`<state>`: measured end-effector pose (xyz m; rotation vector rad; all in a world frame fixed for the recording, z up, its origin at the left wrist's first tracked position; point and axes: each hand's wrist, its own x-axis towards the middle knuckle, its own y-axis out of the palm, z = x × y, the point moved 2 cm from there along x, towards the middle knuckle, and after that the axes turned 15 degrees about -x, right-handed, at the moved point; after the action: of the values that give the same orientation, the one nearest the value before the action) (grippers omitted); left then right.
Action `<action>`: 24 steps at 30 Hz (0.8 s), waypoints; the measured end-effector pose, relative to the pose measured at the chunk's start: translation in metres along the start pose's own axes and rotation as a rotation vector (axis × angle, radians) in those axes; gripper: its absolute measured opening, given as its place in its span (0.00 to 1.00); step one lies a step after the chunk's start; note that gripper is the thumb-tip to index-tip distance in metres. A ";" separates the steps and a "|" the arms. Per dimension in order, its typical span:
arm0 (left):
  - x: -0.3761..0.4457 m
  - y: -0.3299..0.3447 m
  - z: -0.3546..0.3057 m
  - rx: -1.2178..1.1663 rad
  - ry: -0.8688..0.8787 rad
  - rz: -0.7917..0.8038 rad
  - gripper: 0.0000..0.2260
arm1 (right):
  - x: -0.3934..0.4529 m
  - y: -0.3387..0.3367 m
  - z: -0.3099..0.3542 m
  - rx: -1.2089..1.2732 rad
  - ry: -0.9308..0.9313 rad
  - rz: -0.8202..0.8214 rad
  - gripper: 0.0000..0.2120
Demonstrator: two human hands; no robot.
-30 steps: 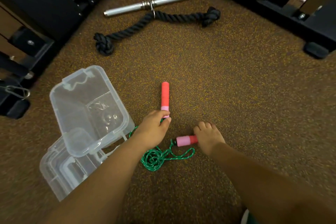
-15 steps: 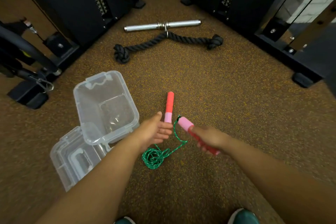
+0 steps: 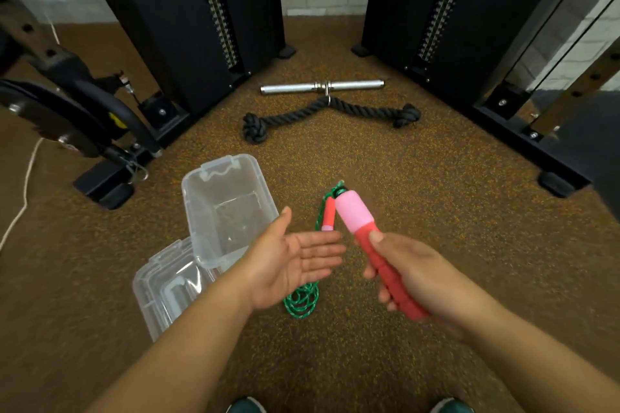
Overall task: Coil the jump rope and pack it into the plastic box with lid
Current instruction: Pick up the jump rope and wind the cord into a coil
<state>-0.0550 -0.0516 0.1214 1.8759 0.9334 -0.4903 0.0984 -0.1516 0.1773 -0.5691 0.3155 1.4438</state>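
The right hand grips a red-and-pink jump-rope handle beside the flat, empty left hand, near a clear plastic box.

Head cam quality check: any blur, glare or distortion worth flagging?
Head view: wide-angle bend splays the black machine columns outward; slight softness on the right hand gripping the red-and-pink jump-rope handle; glare patches on the clear plastic box; lighting even, shadows soft.

Both forearms are bare, no sleeves reaching into view, no watch or band on either wrist. The left hand and right hand wear no rings or gloves. At the bottom edge, two dark teal shoe toes peek in, possibly sneakers.
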 end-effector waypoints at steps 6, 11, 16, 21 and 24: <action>0.007 -0.002 0.002 -0.047 -0.044 0.006 0.42 | 0.007 0.011 -0.005 -0.049 -0.079 0.015 0.10; 0.009 -0.004 -0.009 -0.227 -0.027 0.069 0.44 | 0.000 0.031 -0.018 -0.163 -0.161 0.198 0.07; 0.008 -0.006 -0.015 -0.201 0.018 0.071 0.39 | 0.001 0.035 -0.040 -0.210 -0.161 0.397 0.06; 0.009 -0.004 -0.018 -0.168 0.059 0.083 0.25 | 0.006 0.033 -0.054 -0.276 -0.147 0.445 0.07; 0.009 0.000 -0.021 -0.198 0.072 0.112 0.24 | 0.007 0.034 -0.057 -0.338 -0.151 0.446 0.13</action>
<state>-0.0505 -0.0293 0.1255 1.7639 0.8848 -0.2547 0.0735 -0.1753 0.1204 -0.6843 0.0762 1.9819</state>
